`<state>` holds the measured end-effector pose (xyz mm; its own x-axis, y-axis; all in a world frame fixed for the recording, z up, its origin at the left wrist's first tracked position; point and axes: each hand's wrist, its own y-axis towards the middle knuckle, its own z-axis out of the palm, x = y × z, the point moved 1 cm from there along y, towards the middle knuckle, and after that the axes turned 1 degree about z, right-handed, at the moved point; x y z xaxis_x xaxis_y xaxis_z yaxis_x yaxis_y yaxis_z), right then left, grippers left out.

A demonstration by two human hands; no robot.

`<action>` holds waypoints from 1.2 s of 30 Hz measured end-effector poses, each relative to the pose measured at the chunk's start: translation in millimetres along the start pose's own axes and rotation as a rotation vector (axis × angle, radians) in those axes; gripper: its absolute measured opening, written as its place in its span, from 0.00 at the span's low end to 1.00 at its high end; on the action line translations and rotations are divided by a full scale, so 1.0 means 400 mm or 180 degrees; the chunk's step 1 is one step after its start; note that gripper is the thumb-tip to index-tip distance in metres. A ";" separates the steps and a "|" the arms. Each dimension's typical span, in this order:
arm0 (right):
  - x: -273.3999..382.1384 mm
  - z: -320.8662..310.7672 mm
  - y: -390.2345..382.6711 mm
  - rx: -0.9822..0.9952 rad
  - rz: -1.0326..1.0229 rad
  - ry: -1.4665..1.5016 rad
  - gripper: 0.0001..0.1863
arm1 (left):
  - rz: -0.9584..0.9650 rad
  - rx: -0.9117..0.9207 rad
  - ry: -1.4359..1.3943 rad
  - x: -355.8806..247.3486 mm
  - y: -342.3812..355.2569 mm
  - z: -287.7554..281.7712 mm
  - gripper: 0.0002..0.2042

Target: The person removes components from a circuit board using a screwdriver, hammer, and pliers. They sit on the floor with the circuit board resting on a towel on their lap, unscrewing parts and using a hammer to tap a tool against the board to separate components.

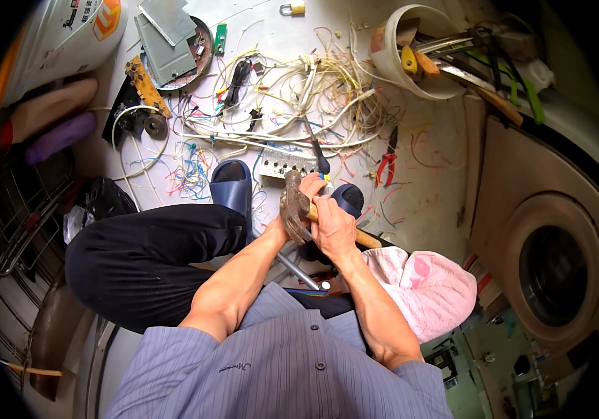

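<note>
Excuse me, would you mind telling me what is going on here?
The person's right hand grips a hammer by its wooden handle. The left hand is partly hidden behind the hammer head, beside a pale component strip; what it holds is unclear. Loose wires spread across the floor beyond, with red-handled pliers to the right.

striped blue-grey shirt (278,373), short sleeves (163,359); blue slippers (231,195); trousers (149,262) probably black

– How does the hammer (299,208) look?
– Rough metal at the head (288,202), smooth wood along its handle (368,239).
– And the grey sheet (163,59)?
– Dull, smooth metal; the pink cloth (422,290) looks matt, the washing-machine door (556,272) glossy
</note>
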<state>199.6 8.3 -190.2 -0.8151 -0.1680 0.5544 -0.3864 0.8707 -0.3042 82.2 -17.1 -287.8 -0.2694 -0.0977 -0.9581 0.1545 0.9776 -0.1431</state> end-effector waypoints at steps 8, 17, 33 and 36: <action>-0.021 0.013 -0.002 -0.0113 0.0050 0.0294 0.27 | 0.1022 0.0076 0.0154 0.092 0.016 0.039 0.16; -0.078 -0.072 -0.032 -0.0385 -0.0069 0.0770 0.16 | -0.0307 0.0136 0.0173 -0.012 0.035 -0.009 0.08; -0.099 -0.142 -0.134 0.0409 -0.0005 0.0424 0.13 | -0.0077 -0.0102 0.0199 0.039 0.040 0.024 0.07; -0.085 -0.143 -0.117 0.0471 0.0020 0.0478 0.12 | -0.0158 -0.0065 0.0255 0.026 0.042 0.013 0.07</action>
<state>270.1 -0.4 -150.1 -0.7485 -0.0824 0.6580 -0.4498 0.7922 -0.4124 87.1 -2.7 -301.6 -0.3514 -0.1318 -0.9269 0.1199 0.9756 -0.1842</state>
